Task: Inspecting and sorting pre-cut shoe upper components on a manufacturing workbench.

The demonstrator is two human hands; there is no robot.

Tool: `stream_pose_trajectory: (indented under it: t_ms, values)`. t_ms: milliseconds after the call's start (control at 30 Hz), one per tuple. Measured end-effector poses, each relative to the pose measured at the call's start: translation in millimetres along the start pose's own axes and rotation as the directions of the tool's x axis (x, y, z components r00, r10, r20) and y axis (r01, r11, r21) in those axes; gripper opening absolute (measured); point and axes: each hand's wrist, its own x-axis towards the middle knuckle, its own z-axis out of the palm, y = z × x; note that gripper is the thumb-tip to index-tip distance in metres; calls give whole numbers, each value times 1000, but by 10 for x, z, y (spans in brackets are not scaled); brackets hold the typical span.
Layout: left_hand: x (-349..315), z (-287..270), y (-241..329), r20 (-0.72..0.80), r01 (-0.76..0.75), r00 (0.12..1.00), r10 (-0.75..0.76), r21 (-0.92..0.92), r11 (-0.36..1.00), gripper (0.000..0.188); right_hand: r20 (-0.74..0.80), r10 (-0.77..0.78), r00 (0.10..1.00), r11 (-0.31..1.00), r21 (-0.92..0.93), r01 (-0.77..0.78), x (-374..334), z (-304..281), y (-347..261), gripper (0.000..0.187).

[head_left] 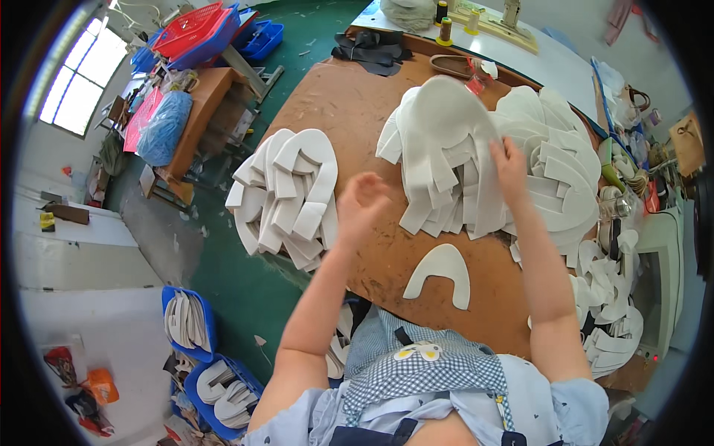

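My right hand (509, 165) grips the right edge of a large white U-shaped foam piece (446, 111), raised over a heap of similar pieces. My left hand (363, 202) is over the brown table, its fingers loosely curled and somewhat blurred, with nothing seen in them. It is nearest to a stack of white U-shaped pieces (305, 152) on the table's left edge. One single U-shaped piece (440, 269) lies flat between my forearms, its curve pointing away from me. To the right of my right hand spreads a wide pile of overlapping white pieces (561, 167).
The brown table (327, 97) holds dark fabric scraps (370, 50) at its far edge. Beyond it, a white table carries thread spools (445, 31) and a sewing machine (512, 13). Blue baskets (187, 323) of white pieces stand at lower left. A grey-green machine (658, 275) stands at right.
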Motion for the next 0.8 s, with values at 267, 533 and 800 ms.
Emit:
stream_pose_trajectory:
  t_ms: [267,533,800]
  values:
    - [1240,-2044,-849,-182,252,924,337,951,-176,36,-113,-390,914,754,-610,246,-59,173,341,42]
    - [1107,-1608,-455,214,-169,869,446,976,-139,44,178,196,964,908,-403,-110,-2505,160,749,32]
    - [-231,-223,1014,86,-280,925,371,814,509,35,-363,145,920,839,-448,-309,-3186,-1135,1571,22]
